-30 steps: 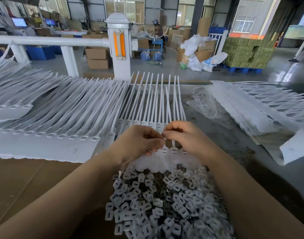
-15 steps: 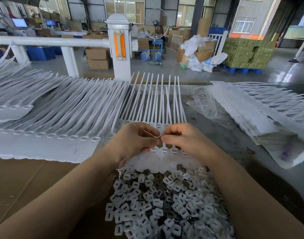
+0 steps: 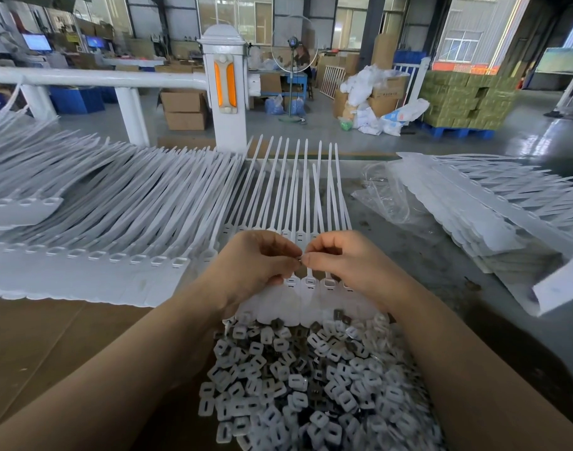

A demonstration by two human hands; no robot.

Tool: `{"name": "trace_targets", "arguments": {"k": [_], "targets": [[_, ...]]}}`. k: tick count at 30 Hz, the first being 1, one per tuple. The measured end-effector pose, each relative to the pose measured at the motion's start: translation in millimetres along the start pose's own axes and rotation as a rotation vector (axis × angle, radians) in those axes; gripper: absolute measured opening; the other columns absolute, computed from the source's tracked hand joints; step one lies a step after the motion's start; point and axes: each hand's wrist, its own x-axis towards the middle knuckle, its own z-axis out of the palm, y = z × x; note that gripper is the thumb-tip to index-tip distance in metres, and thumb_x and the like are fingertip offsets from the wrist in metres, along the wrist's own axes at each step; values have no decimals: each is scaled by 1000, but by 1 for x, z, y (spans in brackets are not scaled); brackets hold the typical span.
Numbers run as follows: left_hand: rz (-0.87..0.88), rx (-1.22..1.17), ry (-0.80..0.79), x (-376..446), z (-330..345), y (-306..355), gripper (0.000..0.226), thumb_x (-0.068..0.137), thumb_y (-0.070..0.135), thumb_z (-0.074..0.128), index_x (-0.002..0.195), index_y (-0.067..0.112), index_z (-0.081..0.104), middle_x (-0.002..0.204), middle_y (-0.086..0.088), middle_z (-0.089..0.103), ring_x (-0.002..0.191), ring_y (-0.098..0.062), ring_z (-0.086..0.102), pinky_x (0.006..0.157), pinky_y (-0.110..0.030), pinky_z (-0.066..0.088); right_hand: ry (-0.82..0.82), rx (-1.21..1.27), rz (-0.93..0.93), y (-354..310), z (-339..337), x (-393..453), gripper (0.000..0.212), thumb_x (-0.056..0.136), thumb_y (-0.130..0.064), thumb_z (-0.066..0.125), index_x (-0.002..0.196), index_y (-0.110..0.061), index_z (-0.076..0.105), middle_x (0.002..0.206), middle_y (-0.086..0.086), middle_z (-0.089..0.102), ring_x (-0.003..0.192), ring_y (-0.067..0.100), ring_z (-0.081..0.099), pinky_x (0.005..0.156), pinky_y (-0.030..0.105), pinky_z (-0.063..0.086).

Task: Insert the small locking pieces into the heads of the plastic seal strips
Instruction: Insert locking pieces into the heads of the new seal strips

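A factory workbench [image 3: 51,336] fills the frame. At left, seal strips [image 3: 122,229] lie fanned. At centre, the left hand [image 3: 255,262] and right hand [image 3: 340,258] pinch one small locking piece [image 3: 300,258] together above strip heads [image 3: 311,282]. Below, loose pieces [image 3: 294,385] pile up; a fumbled piece could vanish there.
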Motion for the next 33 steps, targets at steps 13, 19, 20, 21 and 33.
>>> {"name": "trace_targets", "arguments": {"k": [13, 19, 20, 21, 33], "targets": [[-98, -163, 28, -1, 0, 3, 12, 84, 8, 73, 95, 6, 71, 74, -6, 75, 64, -9, 69, 58, -17, 54, 130, -103, -198, 3, 4, 1, 21, 79, -20, 80, 81, -37, 67, 82, -15, 69, 77, 22, 61, 67, 27, 51], [-115, -162, -18, -2, -1, 5, 7, 84, 7, 72, 91, 9, 72, 74, -4, 74, 66, -8, 68, 60, -17, 54, 97, -82, -169, 5, 4, 3, 14, 80, -16, 78, 81, -27, 70, 80, -8, 71, 66, 14, 64, 65, 30, 55], [-116, -164, -23, -2, -1, 5, 6, 85, 7, 72, 91, 10, 72, 73, -3, 74, 66, -7, 68, 61, -17, 54, 91, -75, -173, 5, 5, 3, 13, 81, -16, 77, 80, -26, 69, 79, -7, 72, 65, 10, 63, 64, 27, 55], [-119, -168, -28, -3, -2, 5, 5, 85, 7, 71, 90, 10, 72, 73, -3, 73, 65, -7, 67, 61, -17, 54, 88, -69, -177, 5, 5, 3, 13, 81, -15, 77, 80, -26, 69, 78, -8, 72, 64, 7, 62, 64, 25, 54], [-166, -273, -81, -4, -4, 7, 8, 85, 5, 68, 93, 6, 68, 80, -8, 74, 70, -11, 70, 63, -19, 56, 76, -50, -219, 5, 6, 2, 16, 81, -11, 76, 82, -25, 69, 76, -13, 70, 64, 0, 62, 60, 14, 50]]}}
